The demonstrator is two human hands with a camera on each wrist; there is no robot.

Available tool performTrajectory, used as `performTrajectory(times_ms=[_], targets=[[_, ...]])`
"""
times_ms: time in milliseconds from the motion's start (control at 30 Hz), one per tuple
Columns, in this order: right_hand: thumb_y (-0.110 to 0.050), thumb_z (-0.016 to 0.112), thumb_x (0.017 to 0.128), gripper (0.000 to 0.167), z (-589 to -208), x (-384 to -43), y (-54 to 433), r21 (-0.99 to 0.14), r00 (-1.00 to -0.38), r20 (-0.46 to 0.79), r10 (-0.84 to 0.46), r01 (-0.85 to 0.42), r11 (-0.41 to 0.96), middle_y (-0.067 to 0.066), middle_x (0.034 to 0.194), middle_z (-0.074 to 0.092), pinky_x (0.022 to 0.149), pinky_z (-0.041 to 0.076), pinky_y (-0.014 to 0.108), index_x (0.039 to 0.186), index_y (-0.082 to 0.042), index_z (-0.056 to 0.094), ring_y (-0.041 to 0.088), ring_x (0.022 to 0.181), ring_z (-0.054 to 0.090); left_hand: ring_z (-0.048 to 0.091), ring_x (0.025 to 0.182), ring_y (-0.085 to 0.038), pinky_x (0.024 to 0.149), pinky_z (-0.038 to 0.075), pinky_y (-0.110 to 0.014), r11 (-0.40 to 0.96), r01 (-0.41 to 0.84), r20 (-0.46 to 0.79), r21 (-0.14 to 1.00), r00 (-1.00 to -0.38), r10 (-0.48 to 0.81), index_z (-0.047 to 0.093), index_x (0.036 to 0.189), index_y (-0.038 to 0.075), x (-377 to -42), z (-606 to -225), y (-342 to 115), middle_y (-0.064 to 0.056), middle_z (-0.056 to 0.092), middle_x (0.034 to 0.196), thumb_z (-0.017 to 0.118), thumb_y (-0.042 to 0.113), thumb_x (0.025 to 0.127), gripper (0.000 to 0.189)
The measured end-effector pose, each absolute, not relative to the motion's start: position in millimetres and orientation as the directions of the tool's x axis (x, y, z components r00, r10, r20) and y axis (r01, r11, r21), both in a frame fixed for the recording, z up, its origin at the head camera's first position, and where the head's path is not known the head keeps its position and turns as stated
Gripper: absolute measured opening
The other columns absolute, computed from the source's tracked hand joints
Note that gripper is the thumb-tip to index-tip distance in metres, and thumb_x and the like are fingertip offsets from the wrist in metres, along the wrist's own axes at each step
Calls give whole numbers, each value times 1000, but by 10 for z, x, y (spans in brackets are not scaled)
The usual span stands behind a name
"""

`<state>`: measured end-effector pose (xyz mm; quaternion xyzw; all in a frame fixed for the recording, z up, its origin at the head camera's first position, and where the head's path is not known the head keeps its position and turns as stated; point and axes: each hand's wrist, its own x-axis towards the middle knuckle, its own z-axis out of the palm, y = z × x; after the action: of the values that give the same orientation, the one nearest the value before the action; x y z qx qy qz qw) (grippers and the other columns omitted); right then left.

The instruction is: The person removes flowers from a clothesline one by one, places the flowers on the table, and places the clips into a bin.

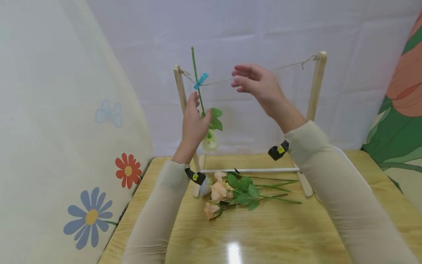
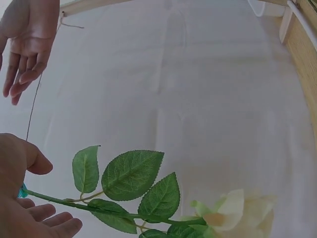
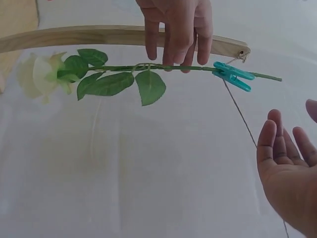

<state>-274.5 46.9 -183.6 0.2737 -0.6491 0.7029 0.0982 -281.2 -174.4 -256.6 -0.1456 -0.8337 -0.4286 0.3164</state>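
A pale cream rose (image 1: 210, 142) hangs head down from a twine line (image 1: 217, 81), its green stem held there by a blue clothespin (image 1: 201, 81). My left hand (image 1: 195, 123) is beside the stem below the clothespin, fingers loosely extended and not wrapped round it; whether they touch the stem I cannot tell. In the right wrist view the rose's leaves (image 3: 150, 88) and the clothespin (image 3: 233, 75) show plainly. My right hand (image 1: 258, 86) hovers by the twine to the right, fingers relaxed, with nothing in its grasp.
Wooden posts (image 1: 317, 86) hold the twine at both ends, with a white rod (image 1: 250, 170) between their feet. Several peach roses (image 1: 218, 191) lie on the wooden table (image 1: 263, 234) beneath. A white rounded object (image 1: 351, 165) is partly behind the right sleeve.
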Motion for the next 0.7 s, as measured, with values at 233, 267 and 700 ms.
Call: performTrajectory(times_ms=[233,267,700], targets=[[-4,63,98,42,-1765,-2788,241,-864,-830,500,-247,-458,-209,19,135,60,98,55,38,139,3,55,23,103,66,58,126,-32,106,50,-42,445,537,634,717,-767,-96,41,147,-1,-2926,-2556,-1735,-22,58,135,59,-1,93,57],[-3,63,98,42,-1756,-2797,208,-865,-831,497,-249,-452,-216,19,135,60,99,54,39,139,3,55,23,102,66,59,125,-32,105,51,-41,428,531,624,731,-775,-105,43,146,-1,-2934,-2547,-1730,-21,59,134,59,-2,93,56],[-7,65,98,45,-1714,-2886,-117,-885,-843,465,-270,-454,-107,17,134,61,94,57,33,142,0,53,27,110,66,65,106,-27,91,57,-33,357,546,625,758,-764,-160,55,131,-3,-2917,-2533,-1666,-19,66,119,62,-4,94,37]])
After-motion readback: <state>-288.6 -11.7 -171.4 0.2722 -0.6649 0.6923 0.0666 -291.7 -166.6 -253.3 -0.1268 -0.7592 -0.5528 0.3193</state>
